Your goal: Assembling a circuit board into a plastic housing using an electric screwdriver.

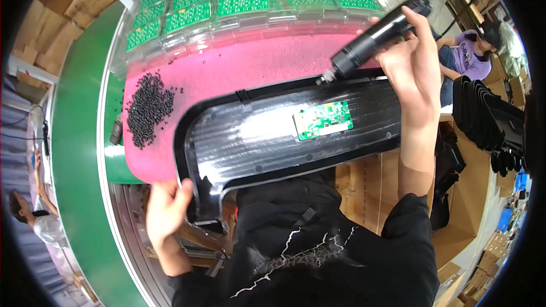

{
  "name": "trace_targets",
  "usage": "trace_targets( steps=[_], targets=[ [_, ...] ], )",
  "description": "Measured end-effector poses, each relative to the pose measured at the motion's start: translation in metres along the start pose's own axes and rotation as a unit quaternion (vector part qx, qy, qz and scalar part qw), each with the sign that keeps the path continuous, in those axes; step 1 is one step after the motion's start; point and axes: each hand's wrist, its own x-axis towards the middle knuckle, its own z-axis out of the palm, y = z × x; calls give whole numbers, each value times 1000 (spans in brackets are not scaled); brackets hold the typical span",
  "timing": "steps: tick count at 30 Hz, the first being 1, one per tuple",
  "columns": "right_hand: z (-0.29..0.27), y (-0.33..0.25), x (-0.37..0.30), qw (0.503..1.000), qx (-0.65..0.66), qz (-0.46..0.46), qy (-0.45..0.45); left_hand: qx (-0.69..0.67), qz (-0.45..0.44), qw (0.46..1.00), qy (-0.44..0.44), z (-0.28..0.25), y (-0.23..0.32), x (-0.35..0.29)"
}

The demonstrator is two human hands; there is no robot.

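A long black plastic housing [256, 148] with a curved left end lies in front of me, its hollow side up. Inside it, right of the middle, rests a green circuit board [325, 120]. My left hand [168, 207] grips the housing's lower left end, thumb over the rim. In my right hand [410, 62] is a black electric screwdriver [378, 37], held aslant above the housing's far edge, its bit pointing down and left. The bit's tip looks apart from the circuit board. A cable leads away from the screwdriver's upper end.
A heap of small black screws [149, 109] lies on the pink mat [256, 59]. Beyond it, clear trays [227, 23] hold several green circuit boards. A green belt [85, 136] runs along the left. Black housings [495, 119] are stacked at right. Two people sit farther off.
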Motion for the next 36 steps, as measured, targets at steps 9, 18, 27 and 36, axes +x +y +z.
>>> trace_targets(
  steps=[9,18,27,36],
  targets=[
    [4,-8,-42,985,-153,-12,-83,-567,-4,806,-168,56,-43,-19],
    [-73,-191,-44,580,-686,-439,-20,-669,216,688,179,-7,-35,-46],
    [-323,-419,-97,365,-902,-151,178,-641,134,619,433,-70,-110,-48],
    [-309,-410,-145,152,-950,-198,186,-705,206,542,408,-104,-161,-52]
  ],
)
